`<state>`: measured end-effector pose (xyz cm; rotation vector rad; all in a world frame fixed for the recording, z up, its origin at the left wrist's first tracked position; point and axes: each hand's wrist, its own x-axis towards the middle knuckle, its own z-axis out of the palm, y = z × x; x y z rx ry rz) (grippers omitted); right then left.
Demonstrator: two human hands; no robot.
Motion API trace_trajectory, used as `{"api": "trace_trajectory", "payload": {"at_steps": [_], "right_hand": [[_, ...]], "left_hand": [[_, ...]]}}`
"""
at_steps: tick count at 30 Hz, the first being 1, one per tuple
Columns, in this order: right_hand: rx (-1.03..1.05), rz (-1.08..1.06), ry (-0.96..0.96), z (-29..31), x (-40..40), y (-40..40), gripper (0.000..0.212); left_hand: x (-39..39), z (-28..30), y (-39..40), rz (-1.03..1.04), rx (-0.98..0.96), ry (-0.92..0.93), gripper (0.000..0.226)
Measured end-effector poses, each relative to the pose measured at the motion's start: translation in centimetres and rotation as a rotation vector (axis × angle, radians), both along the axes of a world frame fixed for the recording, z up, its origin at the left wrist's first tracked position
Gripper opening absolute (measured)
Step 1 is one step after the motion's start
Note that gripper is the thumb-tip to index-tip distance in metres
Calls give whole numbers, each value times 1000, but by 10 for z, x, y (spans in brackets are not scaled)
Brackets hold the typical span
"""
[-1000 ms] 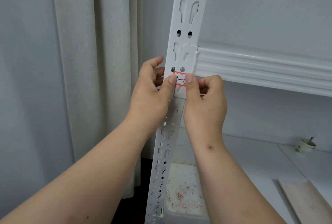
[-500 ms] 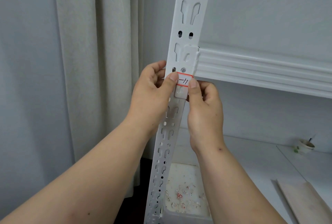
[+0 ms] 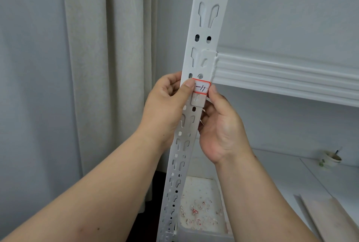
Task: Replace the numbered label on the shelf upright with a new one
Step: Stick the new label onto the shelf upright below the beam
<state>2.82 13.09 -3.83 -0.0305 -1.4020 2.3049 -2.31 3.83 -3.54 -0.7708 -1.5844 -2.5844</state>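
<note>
The white slotted shelf upright (image 3: 206, 28) runs from the top centre down to the bottom edge. A red-bordered label (image 3: 202, 88) with handwritten "–11" is stuck across it, just under two small holes. My left hand (image 3: 167, 109) grips the upright from its left edge, and its thumb presses on the label's left end, hiding the first character. My right hand (image 3: 219, 125) is at the upright's right edge, palm turned toward me. Its thumb tip touches the label's right end and its fingers curl behind the upright. A small pale sliver shows among those fingers; I cannot tell what it is.
A white ribbed shelf beam (image 3: 281, 78) joins the upright on the right. Below it lies a white shelf board (image 3: 272, 173) with a paper cup (image 3: 332, 159) and a pale wooden board (image 3: 330, 220). A white tray (image 3: 200, 203) holds red-and-white scraps. A curtain (image 3: 108, 67) hangs on the left.
My right thumb has slid off the label's face to its right end, uncovering the writing, and that hand has dropped and turned palm toward me. My left thumb stays on the label.
</note>
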Motion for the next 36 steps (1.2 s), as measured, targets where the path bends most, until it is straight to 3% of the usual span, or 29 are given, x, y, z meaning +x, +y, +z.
{"api": "trace_trajectory", "payload": {"at_steps": [9, 15, 21, 25, 30, 36], "right_hand": [[-81, 108, -93, 10, 3, 7, 18], [-108, 54, -24, 1, 3, -3, 40], [-123, 72, 44, -4, 1, -2, 41], [40, -63, 3, -5, 4, -2, 31], [346, -418, -77, 7, -1, -11, 37], [551, -535, -89, 11, -6, -11, 31]], "left_hand": [[1, 4, 4, 43, -2, -29, 16], [2, 0, -2, -1, -24, 7, 26], [2, -2, -5, -24, -17, 9, 29], [4, -1, -5, 5, -36, 21, 29], [8, 7, -1, 101, -46, 7, 6], [7, 9, -1, 143, -69, 24, 6]]}}
